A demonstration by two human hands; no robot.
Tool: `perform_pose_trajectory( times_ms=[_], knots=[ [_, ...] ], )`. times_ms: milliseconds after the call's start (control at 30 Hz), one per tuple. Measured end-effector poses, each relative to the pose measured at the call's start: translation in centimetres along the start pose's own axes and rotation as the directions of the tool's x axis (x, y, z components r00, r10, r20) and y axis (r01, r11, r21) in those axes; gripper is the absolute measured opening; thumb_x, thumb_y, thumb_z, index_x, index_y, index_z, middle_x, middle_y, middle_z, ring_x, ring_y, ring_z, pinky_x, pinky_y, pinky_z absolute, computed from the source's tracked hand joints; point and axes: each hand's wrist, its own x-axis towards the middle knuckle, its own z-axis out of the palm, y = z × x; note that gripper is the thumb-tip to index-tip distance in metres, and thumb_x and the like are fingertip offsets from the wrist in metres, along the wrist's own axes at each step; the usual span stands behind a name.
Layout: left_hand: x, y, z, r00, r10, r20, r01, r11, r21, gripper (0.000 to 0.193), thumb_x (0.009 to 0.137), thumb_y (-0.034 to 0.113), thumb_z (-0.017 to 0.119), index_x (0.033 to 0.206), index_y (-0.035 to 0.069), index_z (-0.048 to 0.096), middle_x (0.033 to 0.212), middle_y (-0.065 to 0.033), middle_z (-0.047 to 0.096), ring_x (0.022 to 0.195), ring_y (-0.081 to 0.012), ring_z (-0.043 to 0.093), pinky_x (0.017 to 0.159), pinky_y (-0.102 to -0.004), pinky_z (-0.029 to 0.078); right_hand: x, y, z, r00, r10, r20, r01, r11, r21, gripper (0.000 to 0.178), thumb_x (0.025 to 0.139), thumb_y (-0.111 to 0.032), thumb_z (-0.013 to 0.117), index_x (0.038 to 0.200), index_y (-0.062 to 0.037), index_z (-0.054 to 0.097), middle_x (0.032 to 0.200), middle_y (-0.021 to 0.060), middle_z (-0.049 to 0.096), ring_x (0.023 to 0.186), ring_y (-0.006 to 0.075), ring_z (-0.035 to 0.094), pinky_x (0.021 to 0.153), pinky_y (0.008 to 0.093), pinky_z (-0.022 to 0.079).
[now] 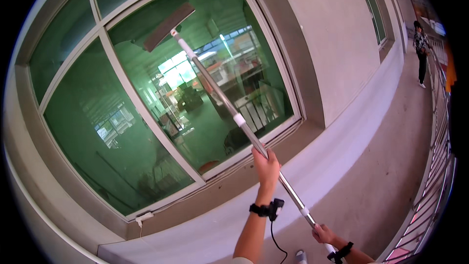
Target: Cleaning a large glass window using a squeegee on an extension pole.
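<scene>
A long-handled window squeegee [215, 88] slants up and to the left in front of a large window. Its flat grey-brown head [168, 27] lies against the upper part of the green-tinted pane [224, 14]. My left hand [266, 166] is wrapped round the metal pole partway down. Lower on the same pole, near its bottom end, my right hand [323, 233] is closed too. White collars [239, 120] join the pole's sections. Whether the head's edge or its pad touches the glass, I cannot tell.
White frames [141, 110] divide the window above a sill [308, 134]. A white plug-like piece [144, 216] with a cable lies on the sill. A metal railing [432, 166] borders the walkway [371, 176] at right, where another person [421, 51] stands far off.
</scene>
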Motion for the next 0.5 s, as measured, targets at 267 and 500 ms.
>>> perform_pose_trajectory(
  times_ms=[267,500],
  knots=[
    [15.9,3.2,1.4,0.973,0.225,0.047,-0.226,0.974,0.019,0.024,0.092,0.006,0.050,0.113,-0.001,0.040,0.068,-0.0096,0.052,0.044,-0.0165,0.052,0.040,-0.0318,0.046,14.5,-9.1,-2.5,0.995,-0.078,0.061,0.070,0.991,0.112,0.074,0.095,-0.063,0.016,0.051,-0.0085,0.040,0.043,0.0037,0.039,0.041,0.0146,0.038,0.042,0.0279,0.033],
    [22.4,4.6,1.8,0.949,0.312,0.047,-0.315,0.946,0.075,0.025,0.091,0.007,0.050,0.113,0.000,0.040,0.072,-0.0097,0.052,0.046,-0.0169,0.053,0.041,-0.0316,0.046,20.2,-13.1,-4.9,0.966,-0.148,0.214,0.075,0.946,0.314,0.068,0.093,-0.068,0.019,0.060,-0.0109,0.037,0.048,-0.0023,0.031,0.040,0.0097,0.027,0.039,0.0259,0.022]
  ],
)
